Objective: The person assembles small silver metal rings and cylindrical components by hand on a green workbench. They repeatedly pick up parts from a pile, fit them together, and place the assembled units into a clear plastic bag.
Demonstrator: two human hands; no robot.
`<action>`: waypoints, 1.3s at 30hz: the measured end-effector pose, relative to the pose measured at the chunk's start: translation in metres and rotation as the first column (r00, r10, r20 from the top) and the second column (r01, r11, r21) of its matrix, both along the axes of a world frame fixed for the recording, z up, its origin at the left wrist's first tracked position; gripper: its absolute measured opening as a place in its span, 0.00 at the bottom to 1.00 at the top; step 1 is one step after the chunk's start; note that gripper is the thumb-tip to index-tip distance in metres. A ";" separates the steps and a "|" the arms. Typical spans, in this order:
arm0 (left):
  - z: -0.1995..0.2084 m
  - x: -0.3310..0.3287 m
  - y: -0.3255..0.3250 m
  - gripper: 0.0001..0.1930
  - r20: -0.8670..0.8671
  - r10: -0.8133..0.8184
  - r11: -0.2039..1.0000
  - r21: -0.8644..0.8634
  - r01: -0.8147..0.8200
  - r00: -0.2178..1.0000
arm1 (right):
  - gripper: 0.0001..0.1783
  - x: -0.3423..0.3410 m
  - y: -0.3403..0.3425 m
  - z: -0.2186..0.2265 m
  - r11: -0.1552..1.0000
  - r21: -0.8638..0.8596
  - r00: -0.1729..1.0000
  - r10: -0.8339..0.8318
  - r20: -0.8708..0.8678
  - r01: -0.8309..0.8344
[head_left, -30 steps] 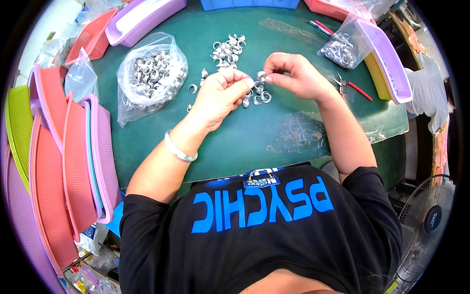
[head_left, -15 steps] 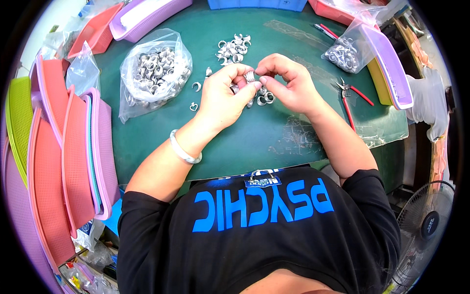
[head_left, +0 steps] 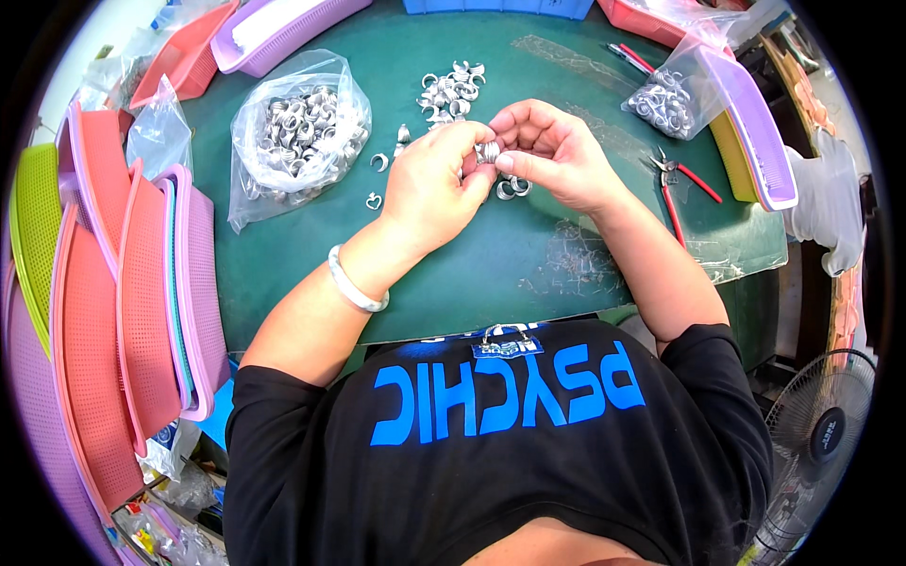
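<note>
Between the fingertips of my two hands is a ribbed silver ring (head_left: 488, 152). My left hand (head_left: 432, 179) pinches it from one side, and my right hand (head_left: 557, 156) has thumb and fingers closed on its other side. Just past my fingers lies a loose pile of silver rings (head_left: 453, 90). A few more rings (head_left: 513, 188) rest beneath my right hand, partly covered by it. Left of my left hand are a single open ring (head_left: 379, 162) and a small heart-shaped ring (head_left: 374, 201). An open clear bag (head_left: 307, 132) full of similar rings stands farther left.
Red-handled pliers (head_left: 670, 179) lie on the green table (head_left: 453, 283) to the right. Behind them are a clear bag of rings (head_left: 665, 104) and a purple basket (head_left: 755, 132). Stacked coloured baskets (head_left: 94, 349) line the left side. A fan (head_left: 821, 434) stands at lower right.
My right fingers have come in from slightly apart to close on the ring. The ring has turned between my fingertips, and my left hand has rolled over a little.
</note>
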State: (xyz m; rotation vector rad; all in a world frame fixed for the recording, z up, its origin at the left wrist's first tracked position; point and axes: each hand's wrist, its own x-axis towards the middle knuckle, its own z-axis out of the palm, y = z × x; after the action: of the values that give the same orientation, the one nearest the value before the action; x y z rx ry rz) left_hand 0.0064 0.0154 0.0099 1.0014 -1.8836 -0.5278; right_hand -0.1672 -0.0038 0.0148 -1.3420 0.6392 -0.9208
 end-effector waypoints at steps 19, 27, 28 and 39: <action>0.003 0.001 -0.004 0.11 -0.578 -0.015 0.726 0.555 0.406 0.816 | 0.23 0.001 0.000 -0.003 0.797 -0.588 0.967 -0.238 -0.090 0.142; -0.005 0.001 -0.004 0.10 -0.358 -0.128 0.909 0.330 0.253 0.925 | 0.18 -0.016 -0.011 0.003 0.771 -0.631 0.890 -0.340 -0.305 0.079; -0.006 0.001 -0.004 0.10 -0.392 -0.128 0.898 0.343 0.274 0.911 | 0.13 -0.018 -0.014 0.002 0.797 -0.597 0.864 -0.362 -0.349 0.093; -0.007 0.018 -0.017 0.10 -0.860 0.105 0.496 0.480 0.724 0.499 | 0.12 -0.024 -0.015 -0.001 0.782 -0.557 0.649 -0.273 -0.711 -0.281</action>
State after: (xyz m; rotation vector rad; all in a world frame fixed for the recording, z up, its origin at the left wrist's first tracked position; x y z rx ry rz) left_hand 0.0243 -0.0019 0.0030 0.6137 -0.8471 -1.9410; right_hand -0.1914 -0.0188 0.0141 -2.4184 1.0204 -0.5110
